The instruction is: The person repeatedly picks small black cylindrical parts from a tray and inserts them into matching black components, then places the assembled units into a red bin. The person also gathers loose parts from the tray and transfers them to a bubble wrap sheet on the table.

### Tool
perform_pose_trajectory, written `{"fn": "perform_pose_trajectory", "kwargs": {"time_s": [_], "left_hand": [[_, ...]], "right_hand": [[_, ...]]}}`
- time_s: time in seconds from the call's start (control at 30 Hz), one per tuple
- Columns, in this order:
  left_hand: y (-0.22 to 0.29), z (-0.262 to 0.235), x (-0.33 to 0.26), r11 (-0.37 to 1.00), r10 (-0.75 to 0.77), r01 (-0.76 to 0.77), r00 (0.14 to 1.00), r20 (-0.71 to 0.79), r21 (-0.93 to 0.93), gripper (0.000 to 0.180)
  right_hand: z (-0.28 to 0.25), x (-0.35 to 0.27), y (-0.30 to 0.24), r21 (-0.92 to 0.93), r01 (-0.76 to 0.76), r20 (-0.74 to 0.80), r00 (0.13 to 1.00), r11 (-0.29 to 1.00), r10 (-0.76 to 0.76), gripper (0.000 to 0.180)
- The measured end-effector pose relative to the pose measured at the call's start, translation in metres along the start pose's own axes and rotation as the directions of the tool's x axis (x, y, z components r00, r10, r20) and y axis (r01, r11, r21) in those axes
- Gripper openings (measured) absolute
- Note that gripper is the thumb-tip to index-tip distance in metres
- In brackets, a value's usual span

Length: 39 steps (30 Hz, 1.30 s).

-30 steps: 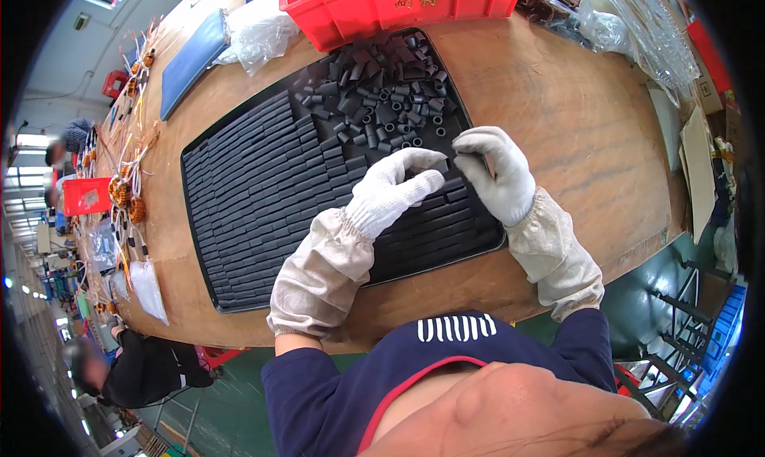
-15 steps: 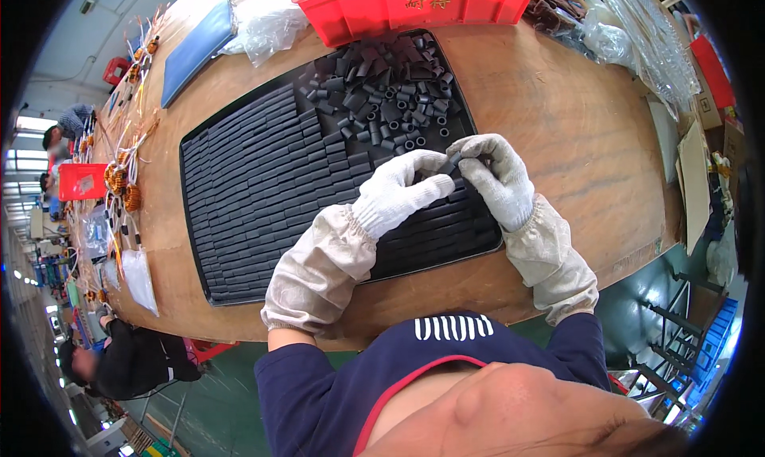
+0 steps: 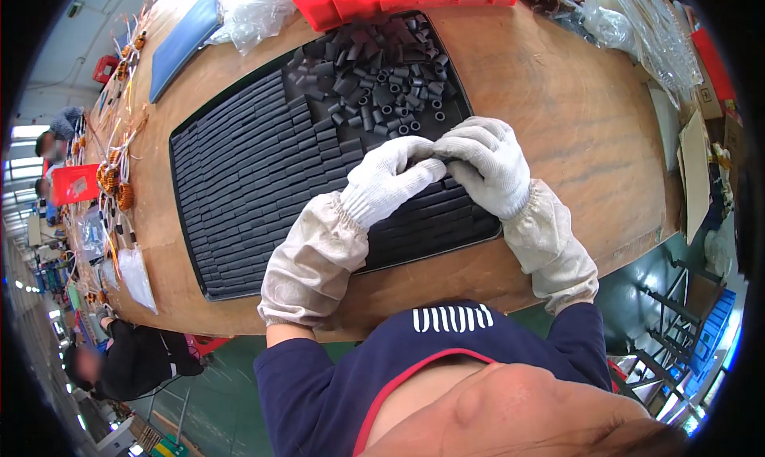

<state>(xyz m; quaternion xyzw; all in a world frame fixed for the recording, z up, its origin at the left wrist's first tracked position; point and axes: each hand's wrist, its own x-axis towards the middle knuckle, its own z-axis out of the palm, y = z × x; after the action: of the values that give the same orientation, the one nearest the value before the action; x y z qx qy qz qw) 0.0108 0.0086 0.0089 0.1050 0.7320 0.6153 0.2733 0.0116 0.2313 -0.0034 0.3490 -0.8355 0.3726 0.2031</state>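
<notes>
White-gloved fingers (image 3: 424,172) of a worker's left hand (image 3: 389,178) meet those of the right hand (image 3: 492,170) above a black tray (image 3: 434,129); all are curled inward, tips together, and whether they pinch a black sleeve cannot be told, since the gloves hide the spot. Directly beneath and to the left of the fingers, short black sleeves (image 3: 247,178) lie in tight, parallel rows; just beyond the fingertips, loose sleeves (image 3: 367,121) are heaped toward the tray's far end.

Under it all spreads a brown wooden table (image 3: 574,122), its bare grain showing to the right of the fingers. Farther ahead of them stands a red bin (image 3: 414,4), with a crumpled clear bag (image 3: 253,23) and a blue panel (image 3: 185,47) to its left. Far left of the fingers, orange coils (image 3: 125,196) with white wires line the table's edge near a red box (image 3: 76,184); far right, clear plastic sheeting (image 3: 649,35) and cardboard (image 3: 695,174) crowd the opposite side.

Past the table, lower left of the fingers, a person in black (image 3: 147,361) sits above a green floor (image 3: 239,393); bright windows (image 3: 24,150) light the far-left room.
</notes>
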Motion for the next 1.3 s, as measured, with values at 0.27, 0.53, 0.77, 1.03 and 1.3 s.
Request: {"fn": "perform_pose_trajectory", "kwargs": {"time_s": [0.27, 0.53, 0.77, 1.03, 1.3], "left_hand": [[0.011, -0.026, -0.004, 0.956, 0.038, -0.111, 0.965, -0.260, -0.273, 0.037], [-0.004, -0.031, 0.003, 0.954, 0.098, -0.167, 0.959, -0.266, -0.250, 0.048], [-0.003, -0.021, 0.005, 0.818, 0.114, -0.268, 0.943, -0.313, -0.508, 0.064], [0.009, -0.018, -0.003, 0.865, 0.024, -0.117, 0.981, -0.192, -0.488, 0.042], [0.005, -0.021, -0.004, 0.958, 0.080, -0.113, 0.987, -0.136, -0.262, 0.038]], "right_hand": [[-0.011, -0.006, 0.016, -0.333, 0.014, 0.195, 0.979, 0.943, 0.054, 0.030], [-0.008, -0.008, 0.016, -0.282, 0.009, 0.269, 0.961, 0.960, 0.070, 0.034], [-0.002, -0.007, 0.018, -0.252, -0.106, 0.083, 0.988, 0.962, 0.130, 0.039], [0.012, 0.000, 0.015, -0.394, -0.058, 0.079, 0.992, 0.917, 0.096, 0.036], [0.012, -0.006, 0.025, -0.046, -0.256, -0.131, 0.960, 0.966, 0.248, 0.026]]}}
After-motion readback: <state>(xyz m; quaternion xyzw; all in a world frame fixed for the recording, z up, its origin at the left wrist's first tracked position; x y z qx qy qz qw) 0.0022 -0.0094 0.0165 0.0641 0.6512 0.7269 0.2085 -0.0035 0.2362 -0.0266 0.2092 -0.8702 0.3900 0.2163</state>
